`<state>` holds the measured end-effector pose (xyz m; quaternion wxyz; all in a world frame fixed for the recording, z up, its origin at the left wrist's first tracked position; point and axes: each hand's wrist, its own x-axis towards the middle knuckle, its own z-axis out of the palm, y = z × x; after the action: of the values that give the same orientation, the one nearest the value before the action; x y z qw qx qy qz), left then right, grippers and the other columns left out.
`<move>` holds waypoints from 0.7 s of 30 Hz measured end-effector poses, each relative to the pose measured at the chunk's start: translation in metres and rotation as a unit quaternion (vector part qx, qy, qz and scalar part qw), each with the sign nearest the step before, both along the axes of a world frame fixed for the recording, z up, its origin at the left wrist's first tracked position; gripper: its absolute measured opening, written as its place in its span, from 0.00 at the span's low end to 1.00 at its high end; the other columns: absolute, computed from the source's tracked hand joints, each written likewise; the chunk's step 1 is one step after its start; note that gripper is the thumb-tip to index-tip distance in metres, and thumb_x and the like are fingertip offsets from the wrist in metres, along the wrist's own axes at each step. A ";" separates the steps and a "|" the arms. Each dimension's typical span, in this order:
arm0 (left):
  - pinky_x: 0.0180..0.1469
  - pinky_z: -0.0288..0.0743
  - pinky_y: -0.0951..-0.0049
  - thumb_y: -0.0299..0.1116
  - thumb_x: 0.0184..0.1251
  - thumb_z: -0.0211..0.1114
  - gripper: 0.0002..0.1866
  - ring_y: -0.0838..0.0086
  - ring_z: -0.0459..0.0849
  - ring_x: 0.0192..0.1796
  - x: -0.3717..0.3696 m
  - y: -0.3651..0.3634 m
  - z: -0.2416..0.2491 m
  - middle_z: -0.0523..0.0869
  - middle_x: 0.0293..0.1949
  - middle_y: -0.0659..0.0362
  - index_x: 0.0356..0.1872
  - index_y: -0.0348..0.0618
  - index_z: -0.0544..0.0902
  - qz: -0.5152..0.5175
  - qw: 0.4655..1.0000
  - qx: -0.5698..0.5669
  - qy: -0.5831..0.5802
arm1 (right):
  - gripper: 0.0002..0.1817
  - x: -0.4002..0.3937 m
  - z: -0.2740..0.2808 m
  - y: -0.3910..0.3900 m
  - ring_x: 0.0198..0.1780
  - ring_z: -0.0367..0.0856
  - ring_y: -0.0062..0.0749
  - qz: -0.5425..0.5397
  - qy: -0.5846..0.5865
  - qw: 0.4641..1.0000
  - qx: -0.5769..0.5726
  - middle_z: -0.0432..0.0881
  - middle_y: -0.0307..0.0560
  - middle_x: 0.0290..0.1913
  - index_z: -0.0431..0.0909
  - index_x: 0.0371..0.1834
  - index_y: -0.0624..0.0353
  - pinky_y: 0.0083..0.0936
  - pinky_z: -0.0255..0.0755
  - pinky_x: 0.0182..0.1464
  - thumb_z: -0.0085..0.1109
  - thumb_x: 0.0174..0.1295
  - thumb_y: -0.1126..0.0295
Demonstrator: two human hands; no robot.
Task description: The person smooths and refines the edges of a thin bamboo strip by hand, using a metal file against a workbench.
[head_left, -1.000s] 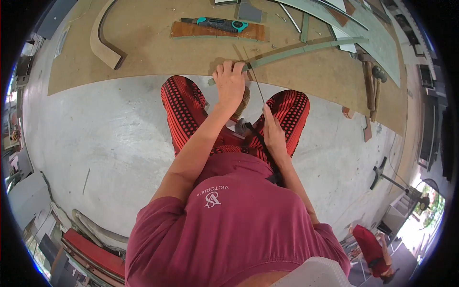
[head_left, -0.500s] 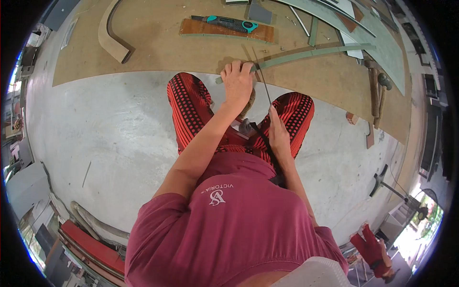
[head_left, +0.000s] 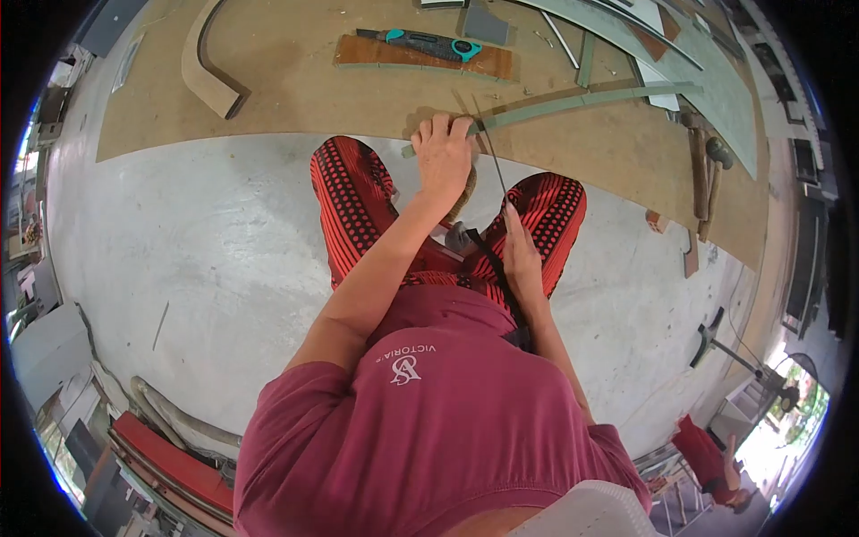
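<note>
My left hand (head_left: 445,161) presses down on the near end of a long, narrow green strip (head_left: 564,103), at the front edge of the brown board. The fingers are curled over the strip, which runs off to the right. My right hand (head_left: 522,255) is closed around a handsaw, its handle mostly hidden by the hand. The thin saw blade (head_left: 495,161), seen edge-on, crosses the strip just right of my left fingers.
A teal-and-black utility knife (head_left: 429,43) lies on a brown wooden piece (head_left: 376,55). A curved strip (head_left: 204,76) rests at left. Hammers (head_left: 711,183) and green sheets (head_left: 720,107) lie at right. Another person (head_left: 707,456) is in the background at lower right.
My right hand has drawn back very slightly toward me with the saw. My left hand stays on the strip. The person in the background has shifted posture.
</note>
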<state>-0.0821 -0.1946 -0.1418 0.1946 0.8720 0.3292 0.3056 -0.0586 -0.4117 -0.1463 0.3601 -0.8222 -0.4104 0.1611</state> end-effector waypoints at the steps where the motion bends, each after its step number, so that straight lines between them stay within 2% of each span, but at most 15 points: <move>1: 0.47 0.63 0.57 0.28 0.52 0.69 0.18 0.58 0.74 0.47 0.000 0.000 -0.001 0.77 0.42 0.58 0.46 0.51 0.81 0.002 1.000 0.002 -0.003 | 0.32 0.005 0.002 0.014 0.39 0.79 0.59 -0.002 -0.001 1.000 0.000 0.76 0.63 0.46 0.57 0.74 0.46 0.47 0.76 0.38 0.45 0.66 0.78; 3: 0.47 0.63 0.57 0.29 0.52 0.69 0.18 0.58 0.74 0.47 0.000 -0.001 -0.002 0.77 0.42 0.57 0.46 0.51 0.81 0.001 1.000 0.001 -0.004 | 0.32 0.013 0.005 0.040 0.39 0.79 0.59 -0.003 -0.032 0.999 -0.038 0.76 0.64 0.45 0.56 0.74 0.47 0.47 0.76 0.38 0.45 0.65 0.78; 6: 0.48 0.64 0.57 0.29 0.52 0.69 0.18 0.57 0.74 0.47 -0.002 0.001 -0.002 0.77 0.42 0.57 0.47 0.51 0.81 0.004 1.000 0.008 -0.008 | 0.32 0.016 0.002 0.045 0.40 0.79 0.59 0.011 -0.034 0.999 -0.015 0.76 0.63 0.45 0.56 0.74 0.49 0.46 0.77 0.38 0.46 0.64 0.79; 10: 0.48 0.63 0.57 0.29 0.53 0.68 0.18 0.57 0.73 0.48 -0.002 0.000 0.001 0.77 0.42 0.56 0.47 0.51 0.81 0.003 1.000 -0.002 0.000 | 0.33 0.002 -0.009 -0.001 0.42 0.80 0.58 0.017 -0.074 0.997 -0.006 0.76 0.62 0.46 0.56 0.74 0.50 0.45 0.77 0.39 0.46 0.64 0.79; 13: 0.49 0.63 0.57 0.28 0.53 0.68 0.17 0.57 0.73 0.49 -0.002 -0.001 0.004 0.77 0.43 0.56 0.47 0.51 0.81 0.003 1.000 -0.009 0.006 | 0.32 -0.008 -0.003 -0.020 0.44 0.79 0.60 -0.013 -0.020 0.998 -0.056 0.76 0.60 0.47 0.56 0.73 0.49 0.48 0.76 0.42 0.46 0.64 0.78; 16: 0.49 0.63 0.57 0.28 0.53 0.68 0.17 0.57 0.73 0.49 -0.001 0.000 0.001 0.76 0.43 0.56 0.47 0.50 0.82 0.001 1.000 -0.008 0.005 | 0.33 0.004 -0.006 0.006 0.41 0.79 0.59 0.008 -0.036 0.999 -0.031 0.76 0.60 0.45 0.56 0.74 0.46 0.47 0.76 0.39 0.46 0.64 0.78; 17: 0.49 0.63 0.57 0.28 0.53 0.68 0.17 0.57 0.73 0.49 0.000 -0.001 0.001 0.76 0.43 0.56 0.47 0.50 0.82 -0.001 1.000 -0.007 0.003 | 0.33 0.006 -0.003 0.021 0.39 0.78 0.60 -0.012 -0.048 0.997 -0.061 0.76 0.61 0.43 0.55 0.74 0.45 0.48 0.75 0.38 0.45 0.65 0.79; 21: 0.48 0.64 0.57 0.29 0.53 0.68 0.17 0.57 0.74 0.48 -0.003 0.000 0.003 0.76 0.44 0.56 0.47 0.50 0.82 -0.004 1.000 -0.003 0.008 | 0.32 0.018 0.006 0.053 0.40 0.78 0.63 0.006 -0.020 1.000 -0.001 0.75 0.63 0.43 0.55 0.74 0.45 0.51 0.74 0.41 0.44 0.65 0.78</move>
<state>-0.0848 -0.1942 -0.1386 0.1956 0.8750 0.3285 0.2968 -0.0402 -0.3585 -0.1402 0.3504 -0.8231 -0.4221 0.1470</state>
